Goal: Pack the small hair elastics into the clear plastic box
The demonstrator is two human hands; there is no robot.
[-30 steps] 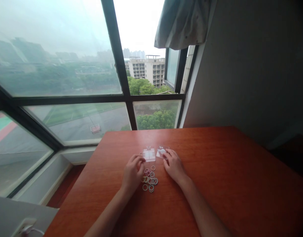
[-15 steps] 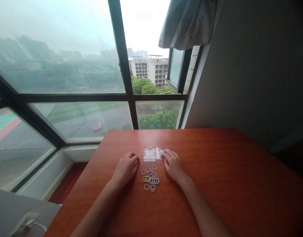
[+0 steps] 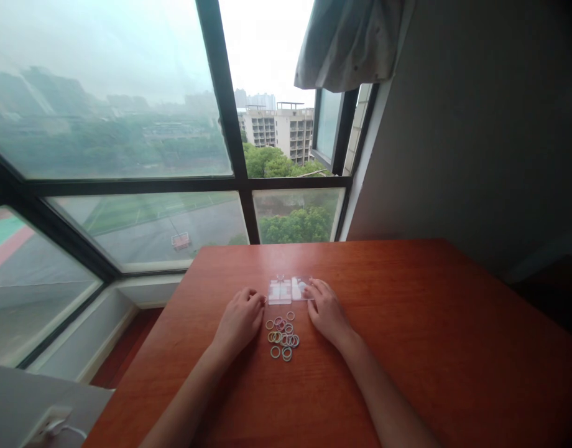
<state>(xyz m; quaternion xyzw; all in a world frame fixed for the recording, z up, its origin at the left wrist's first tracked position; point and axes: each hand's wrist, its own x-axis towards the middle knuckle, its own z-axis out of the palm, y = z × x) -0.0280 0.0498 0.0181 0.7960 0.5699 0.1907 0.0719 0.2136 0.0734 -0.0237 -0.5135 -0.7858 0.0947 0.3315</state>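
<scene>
Lying nearer the desk's (image 3: 407, 323) far edge, the clear case (image 3: 280, 296) and adjoining clear panel (image 3: 299, 289) are probably steadied by the half-curled right hand (image 3: 327, 307). One ring (image 3: 265, 299) is met by the left hand's (image 3: 242, 315) bunched fingertips; neither grip can be confirmed. Loose rings (image 3: 286, 340) are spread nearward, presumably for reach.

On reddish-brown wooden counter (image 3: 454, 342): square clear-plastic case (image 3: 280, 294) toward far side; flat clear-plastic panel (image 3: 297, 289) just right of it, right hand (image 3: 329, 313) at panel's right part. Left hand (image 3: 240, 316) left of case, pale round ring (image 3: 265, 299) at its fingertips. Pastel round rings (image 3: 285, 340) near side of case, between wrists.
</scene>
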